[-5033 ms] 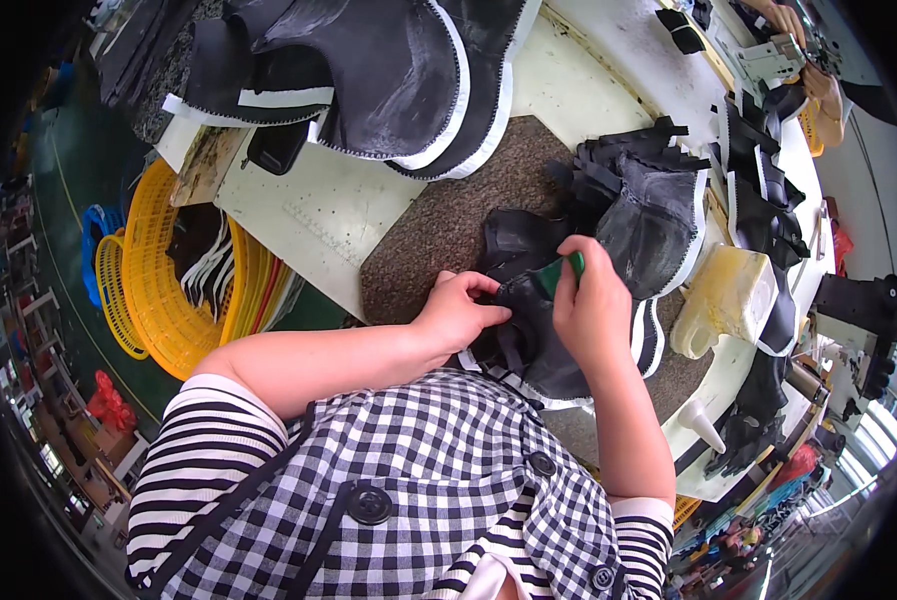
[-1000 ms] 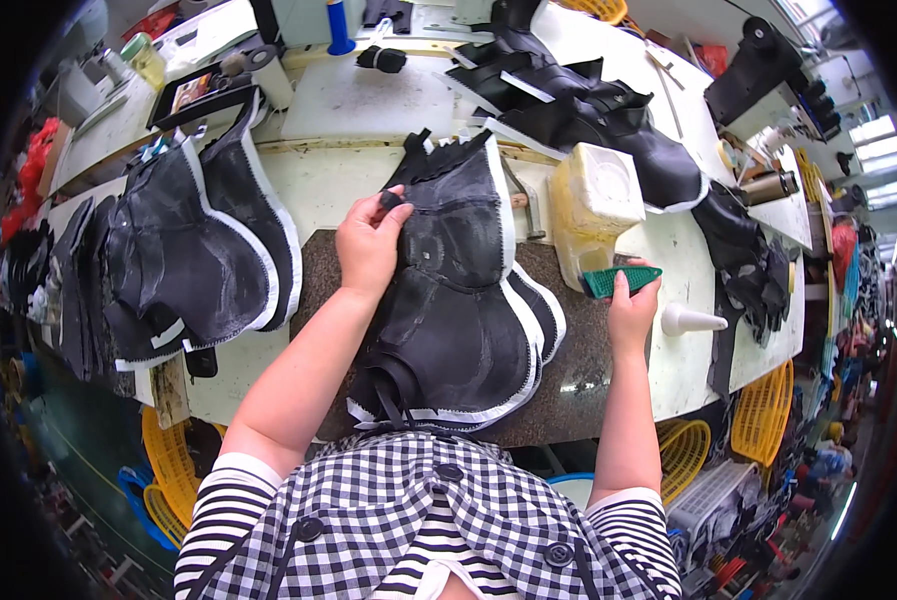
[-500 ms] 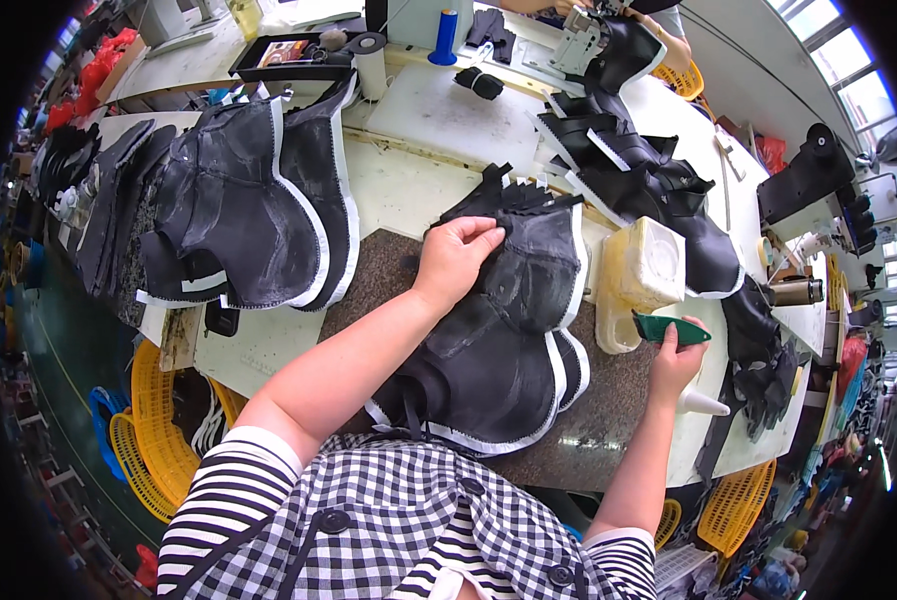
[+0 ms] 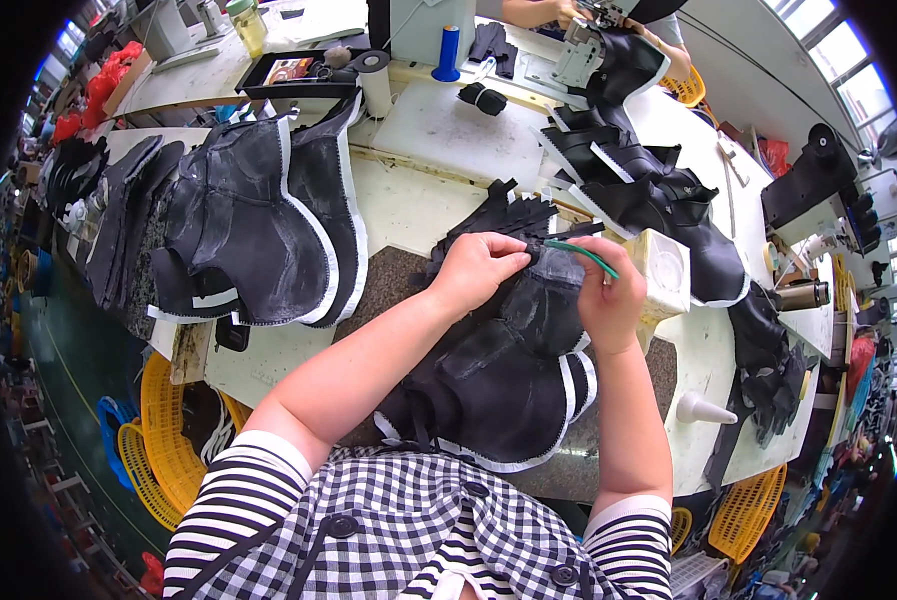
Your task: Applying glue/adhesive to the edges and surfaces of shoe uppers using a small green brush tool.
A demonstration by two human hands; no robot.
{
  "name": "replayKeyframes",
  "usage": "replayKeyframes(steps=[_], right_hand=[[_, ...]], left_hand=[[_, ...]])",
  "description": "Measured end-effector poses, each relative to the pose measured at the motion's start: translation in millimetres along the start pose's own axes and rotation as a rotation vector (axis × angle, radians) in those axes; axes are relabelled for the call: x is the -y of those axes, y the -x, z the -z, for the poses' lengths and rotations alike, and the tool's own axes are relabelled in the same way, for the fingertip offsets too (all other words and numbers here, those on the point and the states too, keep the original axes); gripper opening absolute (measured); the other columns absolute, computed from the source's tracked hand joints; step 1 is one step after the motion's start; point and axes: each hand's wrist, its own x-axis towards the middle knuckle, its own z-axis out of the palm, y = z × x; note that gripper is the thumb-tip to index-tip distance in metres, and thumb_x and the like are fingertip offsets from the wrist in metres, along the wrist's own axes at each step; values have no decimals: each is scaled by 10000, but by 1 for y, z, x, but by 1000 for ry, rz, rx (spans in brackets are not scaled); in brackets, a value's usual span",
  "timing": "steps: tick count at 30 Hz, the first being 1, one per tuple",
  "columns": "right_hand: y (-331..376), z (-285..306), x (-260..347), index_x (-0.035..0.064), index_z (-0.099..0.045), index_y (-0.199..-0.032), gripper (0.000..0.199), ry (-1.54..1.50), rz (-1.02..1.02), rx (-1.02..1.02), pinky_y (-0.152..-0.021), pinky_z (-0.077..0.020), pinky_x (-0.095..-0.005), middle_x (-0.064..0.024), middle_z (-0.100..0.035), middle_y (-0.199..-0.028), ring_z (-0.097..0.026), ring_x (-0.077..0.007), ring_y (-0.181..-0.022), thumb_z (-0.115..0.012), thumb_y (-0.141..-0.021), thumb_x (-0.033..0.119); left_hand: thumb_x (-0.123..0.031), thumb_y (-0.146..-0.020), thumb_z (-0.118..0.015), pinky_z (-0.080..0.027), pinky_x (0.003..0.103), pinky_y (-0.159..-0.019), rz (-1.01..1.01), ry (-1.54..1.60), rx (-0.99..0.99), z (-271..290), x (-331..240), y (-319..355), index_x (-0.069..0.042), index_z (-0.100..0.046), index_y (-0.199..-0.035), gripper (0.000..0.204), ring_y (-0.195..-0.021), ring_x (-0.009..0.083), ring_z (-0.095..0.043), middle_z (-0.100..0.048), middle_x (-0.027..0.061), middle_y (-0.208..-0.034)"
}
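Black boot uppers [image 4: 483,400] with white-edged seams lie stacked in front of me, with fringed black strips [image 4: 496,222] at their far end. My left hand [image 4: 478,270] pinches the upper's far edge between thumb and fingertips. From the right, my right hand [image 4: 613,297] grips a thin green spreader [image 4: 590,258], seen nearly edge-on. Its tip meets the upper's edge right beside my left fingertips. Behind my right hand stands a yellowed plastic container [image 4: 661,270], partly hidden by that hand.
More black uppers [image 4: 238,220] rest at the left, and others [image 4: 648,175] are piled at the right. A white cone [image 4: 703,408] lies on the table near my right forearm. A blue thread spool [image 4: 448,52] stands at the back. Another person's hands [image 4: 568,14] work at a sewing machine.
My right hand has moved left and away from me, bringing the green spreader from beside the container to the upper's edge. My left hand keeps its pinch there.
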Motion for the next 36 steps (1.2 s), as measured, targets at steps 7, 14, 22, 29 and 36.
replayKeyframes(steps=[7,14,22,29,36], right_hand=[[-2,7,12,81,-631,-1011,399,275,192,160,-776,-518,-378,-81,-691,-939,-676,-264,-886,-551,-660,-90],[-13,89,6,32,-578,-1028,189,365,398,-378,-861,-527,-400,-145,-687,-1018,-672,-290,-947,-571,-862,-59],[51,212,36,-52,-516,-1073,167,187,79,-1151,-736,-598,-319,-208,-624,-1019,-668,-268,-864,-582,-940,25],[87,90,31,80,-514,-1209,321,-535,-767,-757,-638,-577,-277,-89,-583,-1074,-634,-186,-859,-640,-914,79],[58,-23,12,102,-543,-1110,222,-97,-479,-69,-622,-525,-340,-94,-638,-787,-638,-193,-663,-629,-907,79]], left_hand=[[-120,-848,-722,-507,251,-780,-26,60,-45,3,9,2,23,-703,-1036,237,-835,100,-638,-717,70,-918],[-101,-880,-693,-489,242,-854,0,-17,-84,11,18,6,21,-675,-1111,261,-920,106,-623,-695,68,-1015],[-151,-847,-697,-510,317,-866,-61,-144,-66,33,72,58,19,-575,-1212,420,-938,193,-625,-619,147,-1092],[-274,-748,-810,-470,345,-925,79,-577,26,23,64,107,-17,-571,-1189,563,-1008,232,-552,-521,136,-1109],[-270,-660,-841,-448,342,-959,156,-684,-6,15,66,102,-20,-580,-1116,582,-1066,260,-519,-481,143,-1146]])
